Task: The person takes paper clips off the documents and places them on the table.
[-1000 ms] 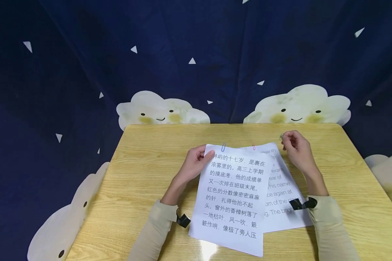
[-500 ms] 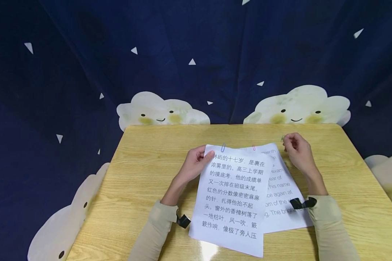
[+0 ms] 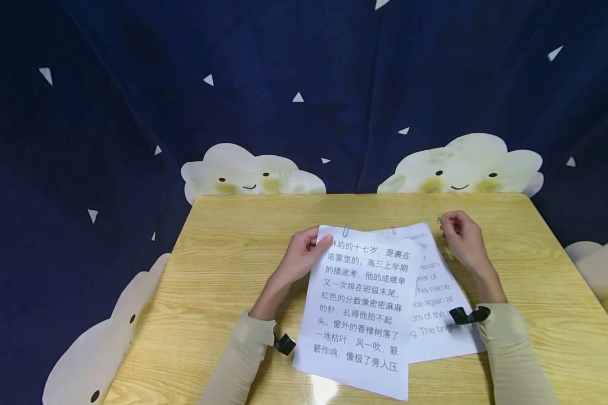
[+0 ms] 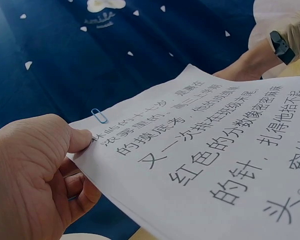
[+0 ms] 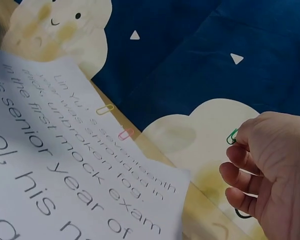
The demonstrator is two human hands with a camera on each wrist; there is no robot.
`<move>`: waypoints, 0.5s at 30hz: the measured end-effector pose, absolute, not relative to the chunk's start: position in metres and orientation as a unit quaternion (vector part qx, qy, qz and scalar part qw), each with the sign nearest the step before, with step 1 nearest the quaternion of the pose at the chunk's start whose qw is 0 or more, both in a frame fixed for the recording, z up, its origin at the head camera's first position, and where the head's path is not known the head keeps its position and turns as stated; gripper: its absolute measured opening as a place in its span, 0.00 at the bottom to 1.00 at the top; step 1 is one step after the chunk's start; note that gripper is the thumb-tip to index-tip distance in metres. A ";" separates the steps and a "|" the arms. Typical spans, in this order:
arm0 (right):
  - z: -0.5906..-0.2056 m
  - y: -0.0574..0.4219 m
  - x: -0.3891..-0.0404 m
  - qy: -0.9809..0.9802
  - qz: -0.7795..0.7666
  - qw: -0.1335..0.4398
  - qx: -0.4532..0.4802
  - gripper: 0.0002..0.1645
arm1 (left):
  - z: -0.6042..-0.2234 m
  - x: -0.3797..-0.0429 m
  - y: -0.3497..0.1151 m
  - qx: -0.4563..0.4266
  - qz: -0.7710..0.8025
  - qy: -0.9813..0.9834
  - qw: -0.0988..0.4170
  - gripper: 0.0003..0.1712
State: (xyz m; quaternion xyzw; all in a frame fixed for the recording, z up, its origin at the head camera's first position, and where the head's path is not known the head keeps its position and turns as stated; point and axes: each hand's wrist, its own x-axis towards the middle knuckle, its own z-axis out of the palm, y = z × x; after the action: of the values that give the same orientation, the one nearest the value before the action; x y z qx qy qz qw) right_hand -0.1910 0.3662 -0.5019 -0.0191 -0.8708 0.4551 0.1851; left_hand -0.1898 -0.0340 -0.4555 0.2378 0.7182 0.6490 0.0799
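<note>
Green clip (image 5: 232, 136) pinched in your curled right hand (image 5: 277, 170), near the English page (image 3: 438, 298), Chinese page (image 3: 360, 312) partly hiding it, gripped in your left hand (image 3: 303, 254), blue clip (image 3: 346, 230) on its top edge, wooden table (image 3: 223, 253) below.
</note>
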 end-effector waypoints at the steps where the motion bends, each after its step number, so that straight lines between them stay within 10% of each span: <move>1: -0.503 0.367 -0.191 -0.872 0.453 0.186 -0.020 0.15 | -0.456 -0.190 -0.034 0.238 0.649 0.718 0.079 0.13; 15: -0.511 0.374 -0.192 -0.879 0.441 0.180 -0.024 0.16 | -0.456 -0.190 -0.034 0.238 0.646 0.721 0.077 0.13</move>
State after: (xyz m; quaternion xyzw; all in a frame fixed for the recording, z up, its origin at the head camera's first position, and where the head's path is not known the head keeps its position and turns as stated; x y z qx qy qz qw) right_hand -0.1919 0.3739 -0.5113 -0.0243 -0.8790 0.4409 0.1800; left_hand -0.1900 -0.0336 -0.4556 0.2383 0.7207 0.6464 0.0774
